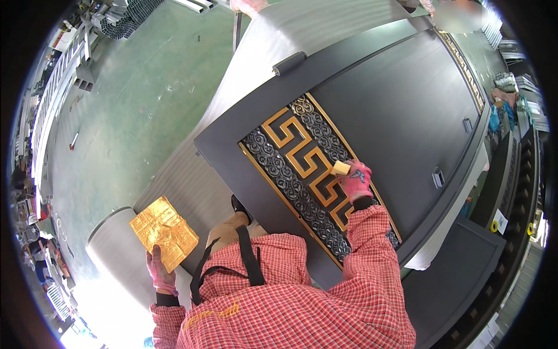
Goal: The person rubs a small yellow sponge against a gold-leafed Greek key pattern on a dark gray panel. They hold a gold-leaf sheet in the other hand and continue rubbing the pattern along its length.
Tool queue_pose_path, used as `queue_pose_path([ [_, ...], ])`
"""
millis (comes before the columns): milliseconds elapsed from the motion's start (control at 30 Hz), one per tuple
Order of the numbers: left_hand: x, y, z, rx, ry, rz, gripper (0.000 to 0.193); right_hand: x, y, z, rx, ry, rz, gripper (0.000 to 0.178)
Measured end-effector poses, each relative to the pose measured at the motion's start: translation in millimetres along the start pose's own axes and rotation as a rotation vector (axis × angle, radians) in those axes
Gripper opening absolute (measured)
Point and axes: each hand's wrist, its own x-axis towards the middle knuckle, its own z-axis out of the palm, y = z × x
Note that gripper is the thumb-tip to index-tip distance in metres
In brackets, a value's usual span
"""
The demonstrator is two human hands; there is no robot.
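"Head view: which hand is nearer the gold key-pattern strip (314,167)?"

"Right hand (356,179), clearly. From its fingers the strip lies toward nine o'clock, its long axis running from eleven to five across the dark panel (401,110)."

"And those fingers?"

"Clamped on a small yellow block (340,168), which pokes out toward ten o'clock, over the strip's edge. Whether it touches the metal, I can't tell."

"Left hand (160,272)?"

"Well apart, toward eight o'clock, pinching the crumpled gold sheet (165,224) by its near edge; the sheet extends toward twelve from it. Only some fingers show."
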Motion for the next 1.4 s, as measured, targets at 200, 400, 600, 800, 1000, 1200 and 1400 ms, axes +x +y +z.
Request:
queue_pose_path([
  [200,8.4,-5.1,-7.0,0.0,-0.02,0.003,0.05,-22.0,-13.3,32.8,-0.193,0.012,-0.325,0.026],
  [400,1.7,3.1,3.9,0.014,-0.034,0.002,0.048,-19.9,-27.9,29.1,-0.051,0.173,-0.214,0.019],
  [600,2.2,3.9,6.0,0.014,-0.05,0.001,0.046,-6.0,-5.6,21.6,-0.089,0.422,0.095,0.021],
  [800,11.0,-7.8,-1.8,-0.04,-0.101,0.004,0.045,-36.0,-4.9,-1.8,0.598,0.486,0.272,0.033],
  [1000,15.9,-14.3,-13.0,-0.025,-0.146,-0.059,0.048,-104.7,28.7,8.0,1.281,0.447,0.333,0.032],
  [1200,12.1,-37.0,-36.6,-0.027,-0.223,-0.107,0.047,-166.7,51.1,22.5,1.102,0.461,0.382,0.041],
  [1400,-23.1,-52.6,-61.8,0.008,-0.189,-0.115,0.045,-144.4,6.7,18.9,0.673,0.338,0.245,0.034],
])
